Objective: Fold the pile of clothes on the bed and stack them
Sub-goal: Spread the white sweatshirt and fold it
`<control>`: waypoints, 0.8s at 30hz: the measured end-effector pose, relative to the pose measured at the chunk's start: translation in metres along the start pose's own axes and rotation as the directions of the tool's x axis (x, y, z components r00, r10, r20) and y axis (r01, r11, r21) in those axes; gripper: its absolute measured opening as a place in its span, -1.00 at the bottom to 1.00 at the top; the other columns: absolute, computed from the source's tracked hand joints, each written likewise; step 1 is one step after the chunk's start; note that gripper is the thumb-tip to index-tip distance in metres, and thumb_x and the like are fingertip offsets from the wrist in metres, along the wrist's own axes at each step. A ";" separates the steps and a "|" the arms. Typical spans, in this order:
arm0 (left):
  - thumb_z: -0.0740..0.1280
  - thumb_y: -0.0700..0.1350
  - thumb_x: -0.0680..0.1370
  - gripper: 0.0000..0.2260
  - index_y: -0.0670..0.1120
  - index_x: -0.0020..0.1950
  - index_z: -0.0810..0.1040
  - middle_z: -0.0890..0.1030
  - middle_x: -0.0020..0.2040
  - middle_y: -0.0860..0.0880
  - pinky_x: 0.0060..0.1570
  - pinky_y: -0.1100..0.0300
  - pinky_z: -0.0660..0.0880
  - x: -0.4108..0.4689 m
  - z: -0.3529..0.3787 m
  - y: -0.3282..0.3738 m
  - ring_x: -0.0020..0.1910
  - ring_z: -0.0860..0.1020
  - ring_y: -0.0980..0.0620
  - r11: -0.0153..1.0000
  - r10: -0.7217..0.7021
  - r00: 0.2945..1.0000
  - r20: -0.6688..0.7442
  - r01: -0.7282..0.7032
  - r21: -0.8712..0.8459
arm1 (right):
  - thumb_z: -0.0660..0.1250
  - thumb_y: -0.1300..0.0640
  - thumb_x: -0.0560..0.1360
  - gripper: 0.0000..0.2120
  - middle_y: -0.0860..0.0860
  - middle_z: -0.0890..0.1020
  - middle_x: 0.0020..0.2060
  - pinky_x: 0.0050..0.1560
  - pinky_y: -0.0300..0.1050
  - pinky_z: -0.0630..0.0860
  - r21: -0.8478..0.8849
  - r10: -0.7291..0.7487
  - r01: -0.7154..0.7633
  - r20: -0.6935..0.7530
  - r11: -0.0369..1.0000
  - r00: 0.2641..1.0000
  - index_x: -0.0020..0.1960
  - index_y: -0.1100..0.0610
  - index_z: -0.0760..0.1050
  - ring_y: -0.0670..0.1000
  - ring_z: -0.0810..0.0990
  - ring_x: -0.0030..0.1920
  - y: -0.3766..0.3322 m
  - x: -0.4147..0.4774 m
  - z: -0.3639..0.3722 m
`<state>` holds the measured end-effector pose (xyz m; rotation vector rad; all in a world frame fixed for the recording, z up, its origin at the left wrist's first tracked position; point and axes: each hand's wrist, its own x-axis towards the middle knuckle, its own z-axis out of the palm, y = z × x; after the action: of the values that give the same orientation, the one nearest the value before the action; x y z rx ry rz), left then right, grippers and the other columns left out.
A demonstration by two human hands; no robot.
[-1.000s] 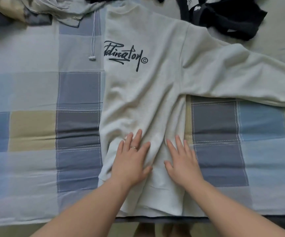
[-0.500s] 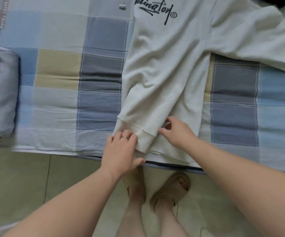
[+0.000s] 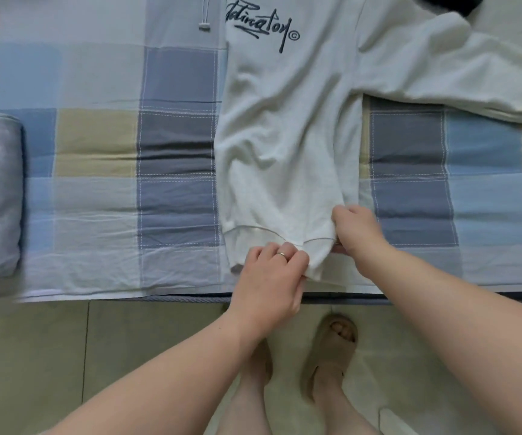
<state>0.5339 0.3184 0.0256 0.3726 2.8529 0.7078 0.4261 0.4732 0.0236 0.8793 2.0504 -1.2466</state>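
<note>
left hand (image 3: 270, 277), right hand (image 3: 358, 229) grip sweatshirt (image 3: 284, 136)

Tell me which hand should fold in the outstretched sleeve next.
Probably right: the right hand pinches the sweatshirt hem on the side where the sleeve lies spread; the left hand grips the hem farther away.

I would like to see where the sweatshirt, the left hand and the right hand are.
sweatshirt (image 3: 284, 146): head view, middle of its body, below the lettering.
left hand (image 3: 269, 277): head view, back of the hand.
right hand (image 3: 360, 229): head view, back of the hand.
</note>
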 end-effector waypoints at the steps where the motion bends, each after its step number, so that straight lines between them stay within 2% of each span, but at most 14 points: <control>1: 0.17 -0.05 0.47 -0.88 -0.05 -0.09 0.46 0.52 -0.14 0.00 -0.14 0.02 0.39 0.004 0.004 0.012 -0.16 0.45 -0.10 1.000 0.012 1.000 0.016 -0.011 -0.017 | 0.16 -0.04 0.31 -0.66 0.13 0.54 -0.15 0.01 0.40 0.59 -0.008 0.007 -0.007 -0.015 1.000 1.000 -0.09 0.20 0.45 0.25 0.59 -0.10 0.004 -0.002 -0.013; 4: 0.16 -0.04 0.50 -0.88 -0.02 -0.08 0.47 0.53 -0.13 0.02 -0.14 0.02 0.39 0.022 0.026 0.040 -0.16 0.46 -0.10 0.999 0.028 0.996 0.084 -0.025 -0.043 | 0.18 0.07 0.54 -0.77 0.19 0.57 -0.05 0.01 0.36 0.61 -0.032 0.038 -0.040 -0.052 0.999 0.998 0.04 0.24 0.43 0.18 0.56 -0.08 0.022 0.003 -0.048; 6: 0.21 -0.03 0.57 -0.88 0.01 -0.01 0.52 0.57 -0.04 0.03 -0.05 0.01 0.38 0.031 0.044 0.050 -0.07 0.50 -0.10 0.998 0.015 0.981 0.195 -0.003 -0.060 | 0.23 0.10 0.57 -0.79 0.23 0.60 0.05 -0.01 0.32 0.63 -0.007 0.073 -0.074 -0.068 0.997 0.995 0.11 0.23 0.43 0.24 0.64 -0.02 0.037 0.012 -0.061; 8: 0.28 0.02 0.58 -0.86 0.05 0.08 0.58 0.59 0.09 0.05 0.06 0.01 0.36 0.034 0.057 0.053 0.08 0.51 -0.07 0.994 -0.019 0.963 0.270 0.048 -0.102 | 0.30 0.10 0.58 -0.79 0.22 0.61 0.08 0.00 0.28 0.65 0.058 0.122 -0.121 -0.012 0.991 0.992 0.14 0.19 0.43 0.25 0.67 -0.04 0.049 0.017 -0.067; 10: 0.38 0.00 0.51 -0.82 0.04 0.09 0.58 0.57 0.09 0.04 0.04 0.02 0.39 0.029 0.058 0.050 0.08 0.51 -0.08 0.995 -0.057 0.974 0.220 0.073 -0.065 | 0.37 0.07 0.57 -0.74 0.15 0.62 0.09 0.09 0.23 0.63 0.080 0.159 -0.167 0.101 0.983 0.982 0.17 0.14 0.42 0.20 0.68 0.01 0.058 0.020 -0.065; 12: 0.46 -0.08 0.39 -0.73 0.00 0.07 0.55 0.54 0.05 -0.01 -0.03 0.01 0.41 0.020 0.056 0.039 0.01 0.51 -0.12 0.988 -0.150 0.981 0.122 0.146 0.045 | 0.41 0.08 0.55 -0.71 0.09 0.62 0.12 0.15 0.21 0.61 0.066 0.152 -0.165 0.176 0.984 0.973 0.21 0.14 0.44 0.16 0.66 0.09 0.065 0.021 -0.059; 15: 0.48 -0.16 0.30 -0.58 -0.03 0.12 0.51 0.50 0.11 -0.09 0.00 -0.05 0.41 -0.001 0.053 0.003 0.07 0.46 -0.19 0.906 -0.359 0.932 0.043 0.337 0.255 | 0.41 0.14 0.54 -0.81 0.08 0.64 0.10 0.18 0.22 0.59 0.025 0.114 -0.120 0.178 0.992 0.977 0.13 0.11 0.51 0.15 0.64 0.11 0.074 0.021 -0.050; 18: 0.50 -0.22 0.33 -0.56 -0.05 0.16 0.48 0.48 0.16 -0.12 0.03 -0.07 0.40 -0.023 0.047 -0.036 0.12 0.43 -0.22 0.827 -0.474 0.881 0.012 0.440 0.351 | 0.40 0.11 0.55 -0.94 0.07 0.66 0.04 0.19 0.25 0.58 -0.012 0.084 -0.083 0.143 0.996 0.986 -0.04 0.02 0.52 0.17 0.64 0.09 0.085 0.021 -0.046; 21: 0.46 -0.24 0.40 -0.66 -0.09 0.13 0.50 0.53 0.10 -0.14 -0.10 -0.04 0.37 -0.026 0.036 -0.063 0.03 0.48 -0.23 0.813 -0.489 0.871 0.032 0.442 0.379 | 0.39 0.14 0.56 -0.95 0.06 0.65 -0.03 0.17 0.26 0.58 -0.013 0.041 -0.040 0.110 0.999 0.993 -0.01 0.06 0.53 0.20 0.64 0.09 0.092 0.019 -0.044; 24: 0.39 -0.33 0.42 -0.78 -0.11 -0.02 0.46 0.53 -0.15 -0.10 -0.26 0.05 0.24 -0.023 0.029 -0.081 -0.18 0.44 -0.18 0.863 -0.420 0.900 0.118 0.356 0.359 | 0.35 0.20 0.59 -0.92 0.06 0.64 -0.05 0.15 0.28 0.58 0.012 0.042 -0.043 0.108 0.999 0.993 -0.06 0.05 0.51 0.23 0.64 0.11 0.095 0.013 -0.043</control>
<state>0.5467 0.2546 -0.0359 -0.0993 2.7236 0.1080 0.4856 0.5478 -0.0191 0.8391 1.9305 -1.2602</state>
